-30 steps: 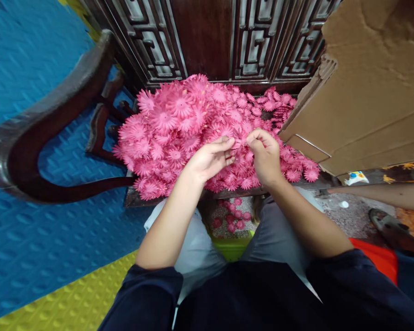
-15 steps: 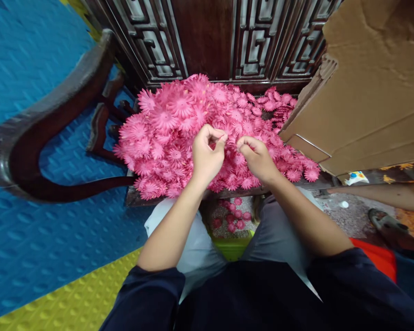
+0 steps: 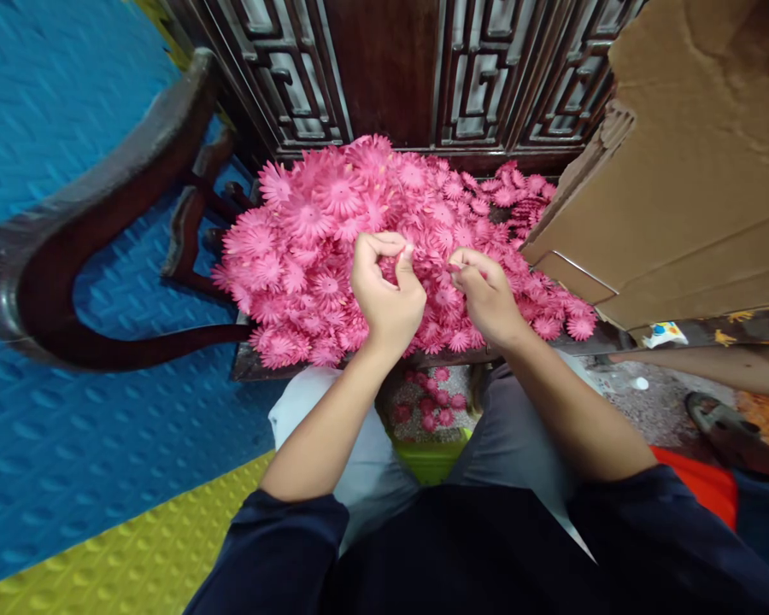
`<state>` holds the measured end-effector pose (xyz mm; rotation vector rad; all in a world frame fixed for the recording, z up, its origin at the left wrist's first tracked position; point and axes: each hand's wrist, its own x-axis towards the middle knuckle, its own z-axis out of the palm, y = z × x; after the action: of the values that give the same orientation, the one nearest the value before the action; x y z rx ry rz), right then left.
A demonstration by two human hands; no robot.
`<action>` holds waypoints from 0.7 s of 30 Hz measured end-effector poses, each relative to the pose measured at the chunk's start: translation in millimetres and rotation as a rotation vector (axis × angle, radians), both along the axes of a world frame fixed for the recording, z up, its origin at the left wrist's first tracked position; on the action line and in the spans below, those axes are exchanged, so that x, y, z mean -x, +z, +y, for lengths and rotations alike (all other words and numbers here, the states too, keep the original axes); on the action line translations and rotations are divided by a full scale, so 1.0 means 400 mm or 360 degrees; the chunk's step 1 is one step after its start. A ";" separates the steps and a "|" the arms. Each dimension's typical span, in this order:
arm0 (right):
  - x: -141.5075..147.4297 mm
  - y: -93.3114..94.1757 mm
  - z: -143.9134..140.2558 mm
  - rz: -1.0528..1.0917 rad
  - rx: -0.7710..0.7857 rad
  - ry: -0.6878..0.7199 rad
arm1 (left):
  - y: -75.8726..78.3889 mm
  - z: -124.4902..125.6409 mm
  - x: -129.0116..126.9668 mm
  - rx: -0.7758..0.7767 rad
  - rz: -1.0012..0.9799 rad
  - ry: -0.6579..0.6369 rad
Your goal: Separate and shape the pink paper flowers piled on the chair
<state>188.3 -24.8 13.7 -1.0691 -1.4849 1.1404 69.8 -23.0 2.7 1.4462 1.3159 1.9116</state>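
Since half a second earlier, the left hand (image 3: 388, 295) had curled tighter, fingertips pinched; whether it held a petal I cannot tell. The right hand (image 3: 487, 295) pinched something small over the pink flower heap (image 3: 308, 222) on the wooden seat (image 3: 249, 366). Most flowers lay unsorted; a few had dropped onto the floor (image 3: 410, 401).

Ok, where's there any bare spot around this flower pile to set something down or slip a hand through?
The wooden seat is nearly covered by the pink flower pile; only a thin front edge shows. The cardboard box crowds the right. Bare room: the blue mat left of the armrest. Both hands, left hand and right hand, work over the pile.
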 end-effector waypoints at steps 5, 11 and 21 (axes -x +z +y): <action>0.000 -0.006 -0.006 0.0122 0.0039 -0.0022 | 0.013 -0.003 0.002 -0.0094 -0.0051 0.0038; 0.009 -0.005 -0.018 0.0104 0.0053 -0.0090 | 0.018 0.000 0.003 -0.0096 -0.0128 0.0259; -0.033 -0.037 0.029 0.0376 0.0194 -0.0191 | -0.003 0.043 0.052 0.0052 -0.0192 -0.0450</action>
<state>201.7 -13.0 -1.0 -1.0511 -1.1648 1.2379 49.0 -5.9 1.7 1.3939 1.0233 1.7538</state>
